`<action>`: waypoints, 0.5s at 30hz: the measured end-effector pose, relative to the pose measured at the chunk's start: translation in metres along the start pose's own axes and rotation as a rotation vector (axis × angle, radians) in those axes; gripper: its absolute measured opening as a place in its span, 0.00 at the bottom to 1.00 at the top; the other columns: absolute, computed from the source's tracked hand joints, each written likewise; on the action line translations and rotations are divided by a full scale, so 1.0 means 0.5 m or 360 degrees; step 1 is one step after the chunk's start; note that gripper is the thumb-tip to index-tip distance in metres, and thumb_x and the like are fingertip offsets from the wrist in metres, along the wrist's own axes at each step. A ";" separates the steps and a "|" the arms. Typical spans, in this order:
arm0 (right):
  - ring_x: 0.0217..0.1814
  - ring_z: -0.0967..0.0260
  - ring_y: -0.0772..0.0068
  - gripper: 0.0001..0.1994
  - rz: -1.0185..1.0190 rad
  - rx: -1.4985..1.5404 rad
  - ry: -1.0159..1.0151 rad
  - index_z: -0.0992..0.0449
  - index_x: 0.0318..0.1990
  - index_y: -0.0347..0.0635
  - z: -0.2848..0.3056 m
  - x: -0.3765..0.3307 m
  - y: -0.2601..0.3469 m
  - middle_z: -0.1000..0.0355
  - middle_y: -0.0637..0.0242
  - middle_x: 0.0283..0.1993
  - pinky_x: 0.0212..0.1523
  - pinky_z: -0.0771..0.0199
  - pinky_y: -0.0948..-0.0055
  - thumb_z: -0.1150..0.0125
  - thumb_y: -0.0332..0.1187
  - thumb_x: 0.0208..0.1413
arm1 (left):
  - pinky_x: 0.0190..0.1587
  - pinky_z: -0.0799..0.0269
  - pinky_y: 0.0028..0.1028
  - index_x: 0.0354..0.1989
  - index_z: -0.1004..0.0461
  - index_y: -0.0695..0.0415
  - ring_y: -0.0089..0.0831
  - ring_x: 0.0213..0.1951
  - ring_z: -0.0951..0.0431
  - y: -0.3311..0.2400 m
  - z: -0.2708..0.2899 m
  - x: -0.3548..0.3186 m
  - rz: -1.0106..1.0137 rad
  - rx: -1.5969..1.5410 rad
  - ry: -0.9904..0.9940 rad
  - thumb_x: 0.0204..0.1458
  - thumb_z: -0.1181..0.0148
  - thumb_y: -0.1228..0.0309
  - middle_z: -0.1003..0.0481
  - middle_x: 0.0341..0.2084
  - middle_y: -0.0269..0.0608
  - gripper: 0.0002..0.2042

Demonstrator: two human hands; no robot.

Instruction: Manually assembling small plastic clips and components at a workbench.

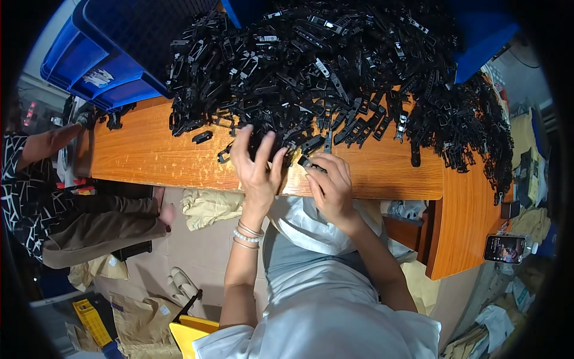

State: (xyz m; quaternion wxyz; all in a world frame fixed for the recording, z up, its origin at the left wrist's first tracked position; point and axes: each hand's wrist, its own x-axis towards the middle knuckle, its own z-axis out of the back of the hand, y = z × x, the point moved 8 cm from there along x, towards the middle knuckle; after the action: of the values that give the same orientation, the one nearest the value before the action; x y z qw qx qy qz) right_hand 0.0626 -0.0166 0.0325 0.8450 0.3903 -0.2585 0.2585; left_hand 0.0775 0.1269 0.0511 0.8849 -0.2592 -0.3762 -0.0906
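Right hand: thumb and fingers pinched on one small black part, just inside the bench's near edge. Left hand: just left of that part, fingers spread at the pile of black parts; can't tell if it touches any. Hands apart. Pile runs toward bench's far edge.
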 end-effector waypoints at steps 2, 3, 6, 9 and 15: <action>0.46 0.36 0.59 0.08 -0.0031 -0.0021 -0.0012 0.28 0.32 0.38 0.005 -0.003 -0.004 0.33 0.61 0.39 0.45 0.40 0.63 0.41 0.24 0.40 | 0.48 0.40 0.37 0.38 0.27 0.58 0.45 0.48 0.36 -0.036 -0.015 0.009 -0.0224 -0.0028 0.0114 0.39 0.38 0.77 0.34 0.43 0.49 0.14; 0.46 0.36 0.59 0.08 -0.0029 -0.0033 -0.0015 0.28 0.32 0.38 0.005 -0.005 -0.006 0.33 0.61 0.39 0.45 0.40 0.63 0.41 0.24 0.40 | 0.47 0.39 0.37 0.37 0.27 0.58 0.45 0.47 0.36 -0.049 -0.028 0.012 -0.0319 -0.0040 0.0229 0.39 0.39 0.78 0.33 0.40 0.48 0.14; 0.46 0.36 0.58 0.09 -0.0037 -0.0047 -0.0037 0.28 0.33 0.38 0.010 -0.013 -0.012 0.33 0.61 0.39 0.45 0.41 0.63 0.41 0.25 0.40 | 0.37 0.40 0.34 0.32 0.29 0.62 0.40 0.37 0.35 -0.067 -0.060 0.042 -0.0365 0.0041 0.0410 0.39 0.43 0.79 0.34 0.30 0.45 0.09; 0.47 0.36 0.58 0.09 -0.0059 -0.0059 -0.0052 0.28 0.33 0.39 0.019 -0.022 -0.018 0.33 0.61 0.40 0.45 0.41 0.63 0.41 0.24 0.40 | 0.33 0.41 0.32 0.20 0.33 0.62 0.38 0.31 0.37 -0.067 -0.094 0.059 -0.0359 0.0341 0.0580 0.37 0.49 0.79 0.37 0.24 0.44 0.01; 0.49 0.38 0.58 0.09 -0.0114 -0.0148 -0.0051 0.28 0.33 0.39 0.062 -0.042 -0.037 0.34 0.61 0.42 0.45 0.42 0.62 0.42 0.25 0.41 | 0.29 0.36 0.32 0.20 0.34 0.61 0.38 0.30 0.34 -0.078 -0.117 0.072 -0.0419 0.0371 0.0592 0.38 0.49 0.80 0.37 0.23 0.44 0.02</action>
State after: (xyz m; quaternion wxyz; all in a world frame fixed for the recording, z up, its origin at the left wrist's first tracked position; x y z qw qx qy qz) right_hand 0.0517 -0.0565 0.0270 0.8667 0.3638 -0.2694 0.2095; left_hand 0.1252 0.0643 0.0580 0.9433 -0.0831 -0.2455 -0.2073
